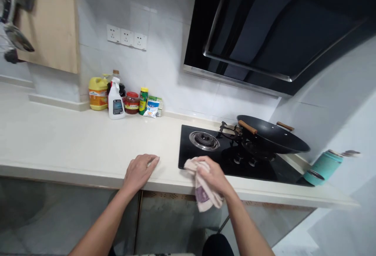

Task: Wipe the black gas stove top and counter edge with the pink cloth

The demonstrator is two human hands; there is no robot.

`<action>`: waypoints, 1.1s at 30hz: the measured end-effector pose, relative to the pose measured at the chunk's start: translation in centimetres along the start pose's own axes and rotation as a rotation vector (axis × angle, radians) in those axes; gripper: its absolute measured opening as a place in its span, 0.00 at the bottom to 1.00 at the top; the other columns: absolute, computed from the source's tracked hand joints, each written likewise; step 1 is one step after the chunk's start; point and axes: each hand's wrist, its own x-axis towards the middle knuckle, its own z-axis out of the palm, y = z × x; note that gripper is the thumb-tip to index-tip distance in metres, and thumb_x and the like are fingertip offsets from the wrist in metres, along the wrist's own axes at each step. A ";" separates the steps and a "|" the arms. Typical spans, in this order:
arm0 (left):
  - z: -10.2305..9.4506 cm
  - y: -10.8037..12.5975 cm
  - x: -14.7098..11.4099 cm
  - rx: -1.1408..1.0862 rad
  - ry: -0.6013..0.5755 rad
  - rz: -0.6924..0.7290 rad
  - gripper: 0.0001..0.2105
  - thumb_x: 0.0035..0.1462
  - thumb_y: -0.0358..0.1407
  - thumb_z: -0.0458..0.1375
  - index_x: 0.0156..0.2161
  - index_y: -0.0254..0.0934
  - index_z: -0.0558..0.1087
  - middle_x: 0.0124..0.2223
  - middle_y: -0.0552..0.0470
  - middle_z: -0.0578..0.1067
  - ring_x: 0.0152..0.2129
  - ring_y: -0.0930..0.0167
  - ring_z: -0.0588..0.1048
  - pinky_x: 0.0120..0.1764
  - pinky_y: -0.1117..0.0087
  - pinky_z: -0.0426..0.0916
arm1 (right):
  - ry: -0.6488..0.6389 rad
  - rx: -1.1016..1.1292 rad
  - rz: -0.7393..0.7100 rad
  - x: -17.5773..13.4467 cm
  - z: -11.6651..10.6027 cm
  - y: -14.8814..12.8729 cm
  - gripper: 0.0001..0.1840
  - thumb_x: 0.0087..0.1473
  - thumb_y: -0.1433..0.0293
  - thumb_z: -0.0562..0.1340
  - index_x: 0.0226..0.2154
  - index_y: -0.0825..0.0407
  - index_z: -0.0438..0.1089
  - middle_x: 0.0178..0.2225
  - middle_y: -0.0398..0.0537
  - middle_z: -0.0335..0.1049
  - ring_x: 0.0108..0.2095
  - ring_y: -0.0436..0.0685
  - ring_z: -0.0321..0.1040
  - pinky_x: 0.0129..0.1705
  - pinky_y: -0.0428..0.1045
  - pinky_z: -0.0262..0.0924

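Note:
My right hand point(212, 175) is closed round a pink cloth point(205, 199) at the front left edge of the black gas stove point(189, 154). Part of the cloth hangs down past the counter's front edge, showing a purple patch. My left hand point(140, 172) lies palm down on the pale countertop point(88, 142), left of the stove, with its thumb stretched out and nothing held. The stove's left burner point(204, 140) is bare.
A black wok point(273, 132) with wooden handles sits over the stove's right side. Beside it stands a teal container point(327, 166). A white spray bottle point(116, 101), a yellow jug point(98, 93) and a red-lidded jar point(132, 103) line the wall. The range hood point(264, 28) hangs low above.

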 end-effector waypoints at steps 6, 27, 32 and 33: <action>0.1 0.3 -0.2 0.016 0.025 0.031 0.21 0.66 0.50 0.46 0.44 0.43 0.79 0.48 0.50 0.82 0.48 0.60 0.75 0.49 0.61 0.64 | 0.278 -0.336 0.358 3.2 -6.7 7.4 0.32 0.59 0.55 0.57 0.62 0.51 0.58 0.52 0.57 0.71 0.51 0.62 0.70 0.53 0.55 0.61; 0.4 -0.8 0.1 0.035 0.003 0.030 0.25 0.68 0.50 0.41 0.45 0.41 0.79 0.48 0.48 0.82 0.48 0.60 0.75 0.48 0.63 0.64 | -0.243 -0.501 -0.189 3.1 8.9 -4.5 0.20 0.61 0.66 0.58 0.55 0.46 0.67 0.48 0.49 0.71 0.48 0.59 0.66 0.51 0.52 0.57; 0.3 -0.7 0.3 0.052 -0.016 -0.013 0.26 0.68 0.51 0.41 0.46 0.41 0.79 0.49 0.48 0.81 0.50 0.59 0.74 0.48 0.62 0.64 | -0.268 -0.310 -0.136 1.0 3.8 -2.6 0.24 0.57 0.67 0.59 0.57 0.41 0.69 0.55 0.43 0.72 0.52 0.58 0.68 0.54 0.50 0.57; 0.2 -0.6 0.3 0.059 -0.024 -0.018 0.26 0.68 0.51 0.41 0.46 0.41 0.79 0.49 0.48 0.81 0.50 0.59 0.74 0.48 0.62 0.64 | -0.253 -0.301 -0.101 0.5 2.7 -1.8 0.24 0.57 0.67 0.59 0.56 0.41 0.69 0.55 0.42 0.73 0.52 0.57 0.68 0.54 0.50 0.57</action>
